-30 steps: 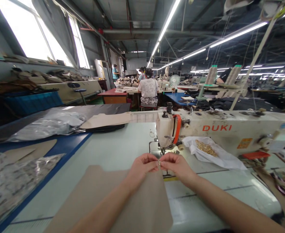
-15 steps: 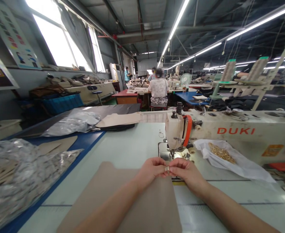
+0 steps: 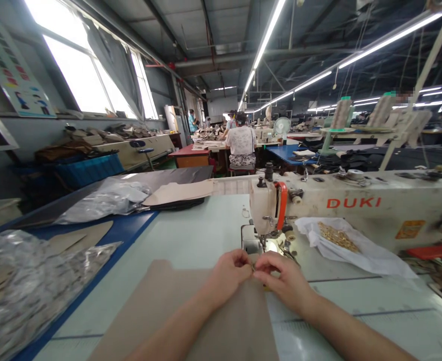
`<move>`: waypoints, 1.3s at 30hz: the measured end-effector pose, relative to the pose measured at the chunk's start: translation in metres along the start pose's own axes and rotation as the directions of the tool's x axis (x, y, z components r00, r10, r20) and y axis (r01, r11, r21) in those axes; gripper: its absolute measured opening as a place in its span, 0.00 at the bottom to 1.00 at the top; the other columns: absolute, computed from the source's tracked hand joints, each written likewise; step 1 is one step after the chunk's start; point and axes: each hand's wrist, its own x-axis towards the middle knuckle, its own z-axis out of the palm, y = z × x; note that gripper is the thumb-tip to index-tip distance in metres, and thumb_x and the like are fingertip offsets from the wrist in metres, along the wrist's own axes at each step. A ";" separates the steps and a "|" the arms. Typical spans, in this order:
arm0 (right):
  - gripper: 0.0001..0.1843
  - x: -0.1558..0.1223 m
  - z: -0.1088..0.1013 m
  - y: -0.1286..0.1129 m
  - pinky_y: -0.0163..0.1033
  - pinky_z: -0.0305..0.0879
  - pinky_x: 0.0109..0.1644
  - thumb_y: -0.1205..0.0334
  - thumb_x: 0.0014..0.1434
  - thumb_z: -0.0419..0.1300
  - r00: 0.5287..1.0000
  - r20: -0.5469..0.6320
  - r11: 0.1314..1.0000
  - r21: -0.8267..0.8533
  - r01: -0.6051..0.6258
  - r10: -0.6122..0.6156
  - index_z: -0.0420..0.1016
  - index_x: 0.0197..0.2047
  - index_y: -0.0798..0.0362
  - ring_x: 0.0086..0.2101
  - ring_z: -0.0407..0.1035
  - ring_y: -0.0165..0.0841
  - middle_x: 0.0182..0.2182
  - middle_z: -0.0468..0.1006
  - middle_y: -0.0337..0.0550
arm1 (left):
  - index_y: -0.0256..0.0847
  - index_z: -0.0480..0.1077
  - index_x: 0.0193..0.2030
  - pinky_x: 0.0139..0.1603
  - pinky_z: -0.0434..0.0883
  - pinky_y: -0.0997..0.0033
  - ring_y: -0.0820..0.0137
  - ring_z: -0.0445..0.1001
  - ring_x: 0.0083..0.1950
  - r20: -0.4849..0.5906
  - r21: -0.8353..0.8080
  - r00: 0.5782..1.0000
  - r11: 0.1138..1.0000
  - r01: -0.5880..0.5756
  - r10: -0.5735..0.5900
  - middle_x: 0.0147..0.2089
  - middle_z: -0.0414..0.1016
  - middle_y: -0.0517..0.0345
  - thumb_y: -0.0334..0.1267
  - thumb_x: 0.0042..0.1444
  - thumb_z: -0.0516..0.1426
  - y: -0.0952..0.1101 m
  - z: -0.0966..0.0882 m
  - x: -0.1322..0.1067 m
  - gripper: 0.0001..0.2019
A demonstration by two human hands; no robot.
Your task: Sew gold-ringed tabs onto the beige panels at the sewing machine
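Observation:
My left hand and my right hand meet fingertip to fingertip just in front of the needle of the white DUKI sewing machine. Both pinch a tiny metal piece between them; it is too small to name surely. Under my hands and forearms lies a flat tan fabric panel on the pale green table. Behind my right hand a white bag of small gold metal fittings rests against the machine.
Crinkled clear plastic bags and tan cut pieces lie on the blue bench at left. More plastic and stacked tan panels sit further back. A person in a white top sits at a far table. Thread cones stand behind the machine.
My hands have sunk slightly toward the fabric panel and stay pinched together. The head camera has swung a little; the small metal piece shows less than half a second ago.

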 end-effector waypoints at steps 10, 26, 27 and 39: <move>0.08 0.002 0.002 0.000 0.33 0.58 0.30 0.63 0.55 0.55 0.990 -0.140 0.992 -0.121 -0.022 0.005 0.70 0.25 0.51 0.26 0.64 0.30 0.23 0.71 0.37 | 0.38 0.67 0.21 0.30 0.62 0.75 0.71 0.68 0.29 -0.075 -0.190 0.994 0.980 0.058 -0.073 0.27 0.73 0.60 0.36 0.36 0.60 0.010 0.000 0.000 0.06; 0.06 0.002 0.002 0.004 0.33 0.60 0.31 0.63 0.54 0.57 0.988 -0.154 0.994 -0.109 -0.029 0.011 0.70 0.26 0.50 0.26 0.66 0.29 0.23 0.73 0.36 | 0.39 0.67 0.27 0.32 0.68 0.75 0.72 0.71 0.29 -0.097 -0.249 0.994 0.966 -0.073 0.050 0.26 0.72 0.61 0.38 0.40 0.63 0.003 0.003 0.000 0.10; 0.04 0.002 0.002 0.004 0.34 0.61 0.32 0.63 0.54 0.57 0.988 -0.157 0.998 -0.065 -0.026 0.016 0.70 0.28 0.50 0.27 0.67 0.29 0.24 0.74 0.36 | 0.39 0.67 0.27 0.33 0.68 0.74 0.72 0.71 0.30 -0.119 -0.219 0.990 0.970 -0.105 0.080 0.26 0.72 0.61 0.37 0.41 0.62 0.002 0.004 -0.001 0.09; 0.04 0.003 0.000 0.003 0.33 0.62 0.32 0.61 0.52 0.58 0.984 -0.101 0.972 0.203 -0.122 0.144 0.71 0.28 0.50 0.26 0.68 0.29 0.22 0.73 0.35 | 0.40 0.67 0.29 0.37 0.70 0.74 0.71 0.72 0.32 -0.137 -0.203 0.986 0.972 -0.121 0.094 0.29 0.72 0.62 0.36 0.42 0.61 0.012 0.006 -0.006 0.08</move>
